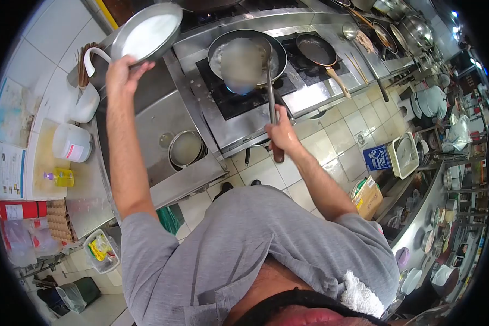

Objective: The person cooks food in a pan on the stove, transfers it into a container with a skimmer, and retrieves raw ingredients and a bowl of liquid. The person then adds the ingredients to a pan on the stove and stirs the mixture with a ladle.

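At the upper left, my left hand (126,77) grips the near rim of a round metal bowl (171,43), thumb at the edge and fingers against its outside. White contents fill the bowl; what they are I cannot make out. My right hand (282,131) is wrapped round the wooden-ended handle of a long metal ladle (271,89). The ladle's head reaches inside the right rim of a dark wok (280,62), which sits over a blue flame (237,89). A pale blur over the wok hides most of its contents.
A frying pan (315,50) rests on the right burner, its wooden handle jutting over the stove edge. More utensils, including another ladle (367,49), lie farther right. Stacked pots (186,149) stand in the sink (157,117). A white curved pipe (95,53) is beside my left hand.
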